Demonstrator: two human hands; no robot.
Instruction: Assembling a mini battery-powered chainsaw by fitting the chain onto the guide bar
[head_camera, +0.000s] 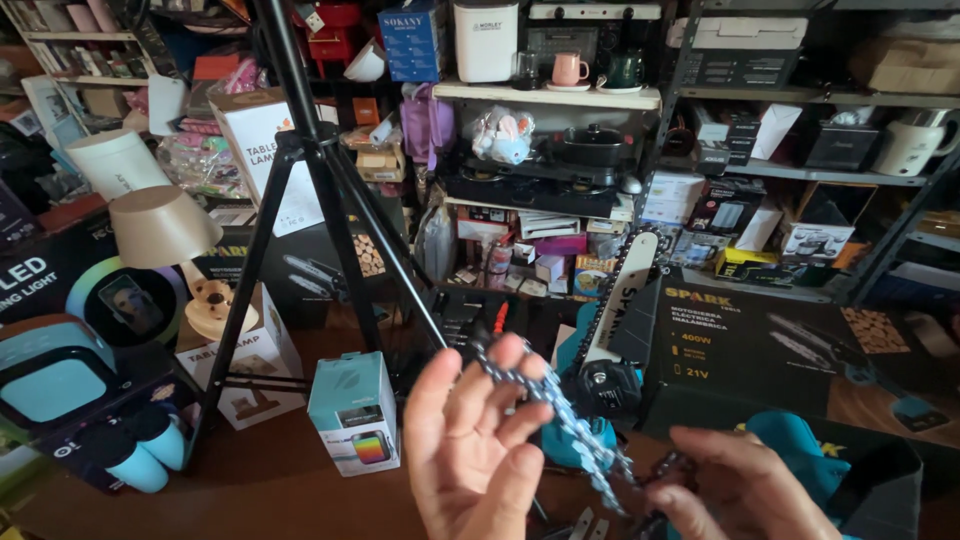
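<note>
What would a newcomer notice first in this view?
Low in the middle, the left hand and right hand hold a loose saw chain between them. Just behind stands a small chainsaw, bar up, and a black tripod rises at left.

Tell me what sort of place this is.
Probably a stockroom or small shop's back room: metal shelves crammed with boxed goods, a chainsaw box and a camera tripod on the table, hands working a loose saw chain.
</note>
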